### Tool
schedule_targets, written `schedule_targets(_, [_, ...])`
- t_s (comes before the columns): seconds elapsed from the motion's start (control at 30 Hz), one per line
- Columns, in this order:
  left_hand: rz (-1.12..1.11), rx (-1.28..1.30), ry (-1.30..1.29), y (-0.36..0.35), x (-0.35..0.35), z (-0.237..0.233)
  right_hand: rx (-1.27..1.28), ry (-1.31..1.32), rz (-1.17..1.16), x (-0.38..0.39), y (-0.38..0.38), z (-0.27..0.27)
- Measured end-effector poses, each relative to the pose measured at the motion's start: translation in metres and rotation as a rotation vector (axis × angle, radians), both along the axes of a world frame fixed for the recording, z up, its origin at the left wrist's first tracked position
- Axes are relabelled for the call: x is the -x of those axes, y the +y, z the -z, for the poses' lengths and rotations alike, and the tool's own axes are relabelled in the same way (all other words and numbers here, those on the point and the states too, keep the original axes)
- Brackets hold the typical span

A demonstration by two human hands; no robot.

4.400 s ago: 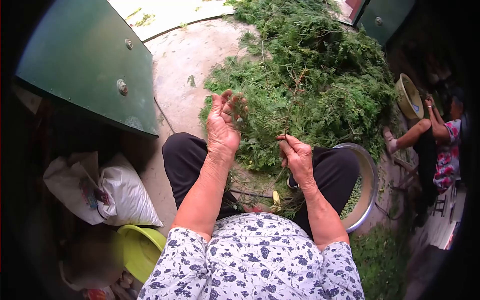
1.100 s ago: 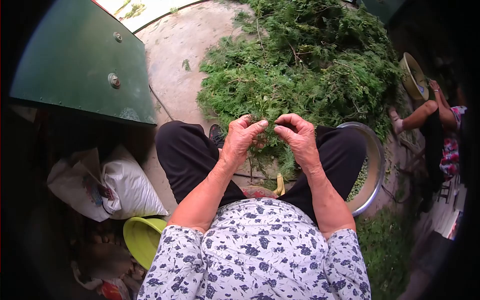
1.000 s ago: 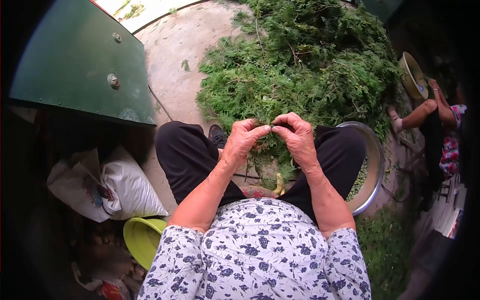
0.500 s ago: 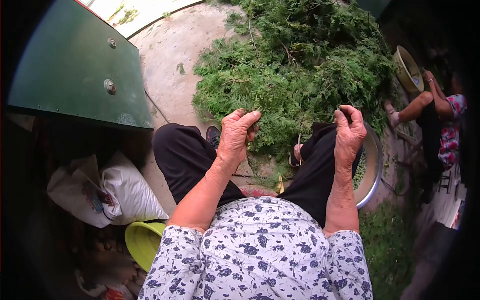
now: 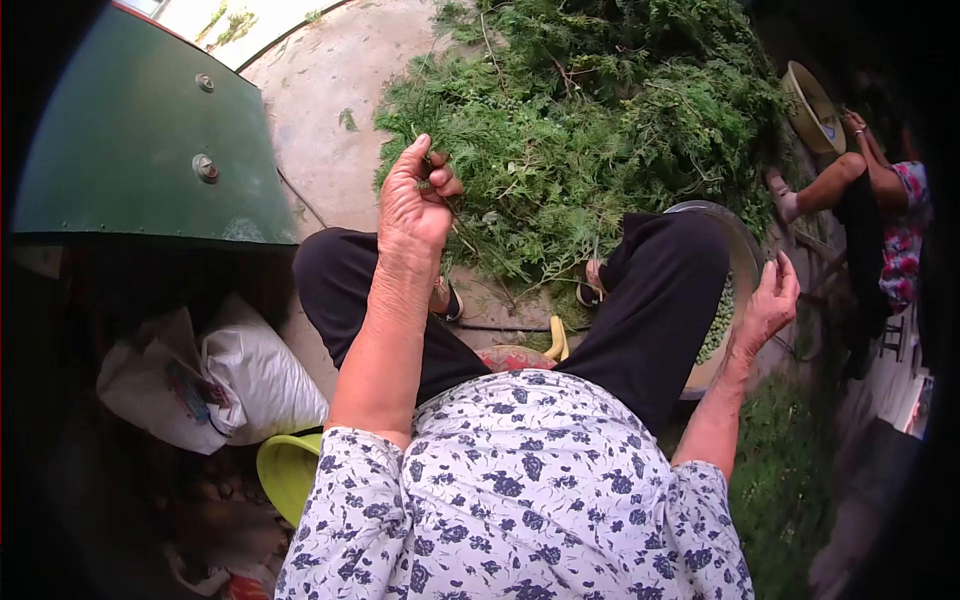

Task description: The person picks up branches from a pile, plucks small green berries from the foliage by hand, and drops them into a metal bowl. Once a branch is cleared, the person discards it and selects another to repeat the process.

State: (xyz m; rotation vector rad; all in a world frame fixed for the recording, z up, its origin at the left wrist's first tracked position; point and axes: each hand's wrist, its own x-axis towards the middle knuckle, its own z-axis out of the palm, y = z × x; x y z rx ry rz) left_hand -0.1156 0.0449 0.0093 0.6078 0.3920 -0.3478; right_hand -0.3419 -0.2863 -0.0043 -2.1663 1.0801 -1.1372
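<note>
My left hand (image 5: 418,200) is raised over my left knee, its fingers closed on a green evergreen sprig (image 5: 428,165). Just beyond it spreads a large heap of cut evergreen branches (image 5: 600,130). Out to the right, my right hand (image 5: 768,308) is beside the far side of a metal-rimmed basin (image 5: 742,275). Its thumb and fingertips come together, and what lies between them is too small to make out. Small green berries (image 5: 715,338) lie in the basin, which is partly hidden by my right leg.
A green metal box (image 5: 140,130) stands at the left. Below it are a white sack (image 5: 255,370) and a yellow-green basin (image 5: 285,475). At the right sits another person (image 5: 895,210) with a pale basin (image 5: 812,108). A dark cable crosses the floor near my feet.
My left hand has moved up and left, away from the middle. My right hand has gone right and down, to the far side of the basin. My knees have shifted too.
</note>
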Motion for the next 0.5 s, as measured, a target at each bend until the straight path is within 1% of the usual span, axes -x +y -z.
schedule_targets(0.07, [0.008,0.030,-0.023,0.001,-0.003,-0.003,-0.454,-0.358,-0.240,-0.020,0.040,-0.014])
schedule_targets(0.13, [-0.020,0.074,0.002,0.001,-0.005,-0.007,-0.617,-0.330,-0.457,-0.033,0.083,-0.008])
schedule_targets(0.2, [-0.020,0.081,-0.016,0.001,-0.005,-0.012,-0.639,-0.244,-0.539,-0.046,0.121,0.016])
schedule_targets(0.27, [-0.025,0.127,-0.018,0.002,-0.004,-0.018,-1.144,-0.130,-0.586,-0.052,0.136,0.055])
schedule_targets(0.33, [-0.012,0.136,-0.015,0.004,-0.004,-0.021,-1.435,0.078,-0.486,-0.067,0.155,0.058])
schedule_targets(0.4, [0.015,0.199,-0.037,0.007,-0.002,-0.022,-1.431,0.142,-0.573,-0.080,0.164,0.058])
schedule_targets(0.43, [0.032,0.230,-0.035,0.010,-0.001,-0.020,-1.524,0.048,-0.504,-0.086,0.167,0.058])
schedule_targets(0.47, [0.035,0.234,-0.039,0.010,0.002,-0.020,-1.519,0.044,-0.505,-0.087,0.167,0.065])
schedule_targets(0.5, [0.023,0.175,-0.045,0.010,0.006,-0.022,-1.523,-0.082,-0.568,-0.088,0.167,0.068])
